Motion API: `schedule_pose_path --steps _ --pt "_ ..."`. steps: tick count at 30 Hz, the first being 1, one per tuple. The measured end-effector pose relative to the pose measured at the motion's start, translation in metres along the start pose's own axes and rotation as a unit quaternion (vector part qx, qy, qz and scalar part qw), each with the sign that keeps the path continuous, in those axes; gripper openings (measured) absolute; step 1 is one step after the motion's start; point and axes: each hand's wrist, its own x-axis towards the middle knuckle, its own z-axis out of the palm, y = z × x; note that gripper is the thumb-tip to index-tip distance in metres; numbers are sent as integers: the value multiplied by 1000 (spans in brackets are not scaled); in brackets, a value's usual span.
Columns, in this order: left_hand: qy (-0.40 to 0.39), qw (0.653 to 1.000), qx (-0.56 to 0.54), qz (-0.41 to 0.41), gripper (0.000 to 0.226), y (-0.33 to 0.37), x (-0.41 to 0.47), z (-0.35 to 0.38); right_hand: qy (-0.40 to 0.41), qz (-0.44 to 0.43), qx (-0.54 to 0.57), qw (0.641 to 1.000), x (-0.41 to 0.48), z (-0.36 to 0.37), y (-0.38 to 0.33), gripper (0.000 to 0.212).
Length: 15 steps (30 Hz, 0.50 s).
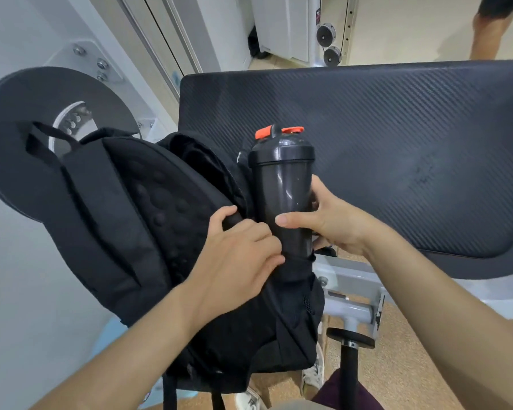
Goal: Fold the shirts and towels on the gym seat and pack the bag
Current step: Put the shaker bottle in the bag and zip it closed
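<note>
A black backpack [148, 220] lies with its padded back panel up at the left edge of the gym seat [382, 137]. A dark shaker bottle [282, 187] with an orange cap stands upright with its lower end inside the backpack's side pocket. My right hand [323, 220] grips the bottle's body, thumb across its front. My left hand [237, 247] holds the backpack's edge by the pocket opening, fingers curled on the fabric. No shirts or towels are visible on the seat.
A black weight plate [18, 119] on a machine sits behind the backpack at left. The grey metal seat frame [353, 294] and a black post [348, 374] stand below the seat. Another person's leg [486, 31] shows at the far right top.
</note>
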Motion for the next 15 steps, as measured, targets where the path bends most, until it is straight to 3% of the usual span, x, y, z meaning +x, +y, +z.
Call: schedule_pose_path --steps 4,9,12,15 --pt "113 993 33 -9 25 4 -1 5 -34 46 5 998 -6 2 -5 67" --pt "206 978 34 4 19 8 0 9 -96 55 -100 989 -9 3 -17 79" --pt "196 980 -18 2 12 3 -1 7 -161 65 -44 984 -15 -5 -11 70" --pt "160 986 -37 4 15 -1 0 7 -72 22 32 997 -14 3 -5 63"
